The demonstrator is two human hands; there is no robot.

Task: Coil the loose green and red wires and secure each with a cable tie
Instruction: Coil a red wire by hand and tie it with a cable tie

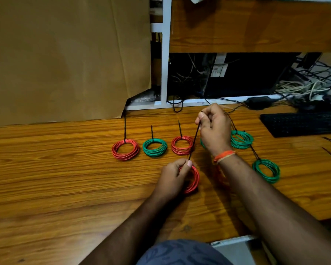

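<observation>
our left hand (173, 175) grips a red coil (193, 180) on the counter (65, 178); our right hand (213, 129) pinches its black tie (194, 142) taut.

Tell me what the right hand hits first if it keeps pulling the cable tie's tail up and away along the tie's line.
Probably nothing soon: beyond the right hand, which pinches the cable tie, lies bare desk, then the white frame rail. Depth is unclear.

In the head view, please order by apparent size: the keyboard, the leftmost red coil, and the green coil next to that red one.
1. Keyboard, though the frame edge cuts it off.
2. Leftmost red coil.
3. Green coil beside it, only slightly smaller, so 2 and 3 are nearly alike.
</observation>
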